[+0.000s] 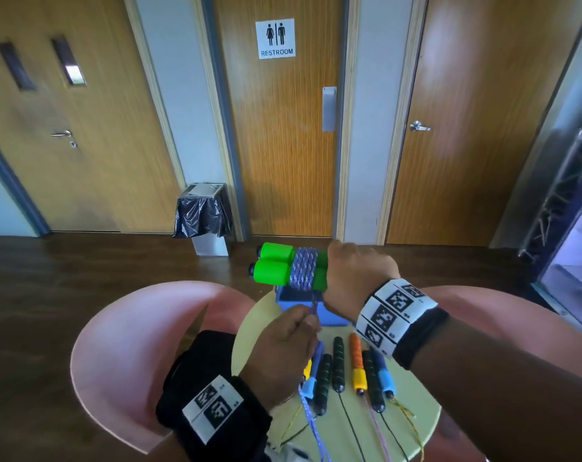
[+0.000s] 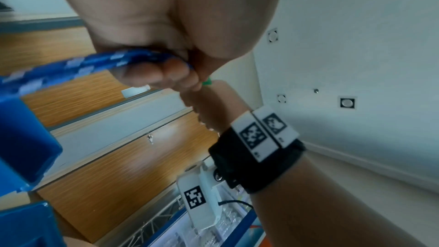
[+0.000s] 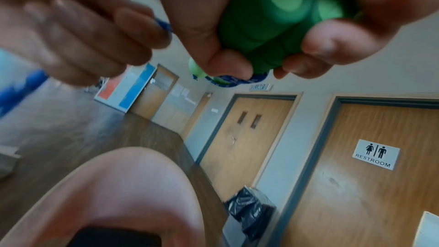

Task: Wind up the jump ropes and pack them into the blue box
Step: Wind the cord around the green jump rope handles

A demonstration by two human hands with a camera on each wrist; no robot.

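Observation:
My right hand [image 1: 353,278] grips two green jump-rope handles [image 1: 272,267] held side by side in the air above the blue box [image 1: 329,313]; the right wrist view shows my fingers curled round the green handles [image 3: 268,18]. Blue-and-white rope [image 1: 303,269] is wound in several turns around their middle. Just below, my left hand [image 1: 288,341] pinches the loose rope [image 2: 78,64], which runs up to the coil. The blue box stands on the small round table [image 1: 423,418], mostly hidden behind my hands.
Several other jump-rope handles [image 1: 356,365], black, orange, blue and yellow, lie in a row on the table with cords trailing over its near edge. Pink chairs [image 1: 133,335] flank the table. A covered bin [image 1: 203,215] stands by the restroom door [image 1: 283,128].

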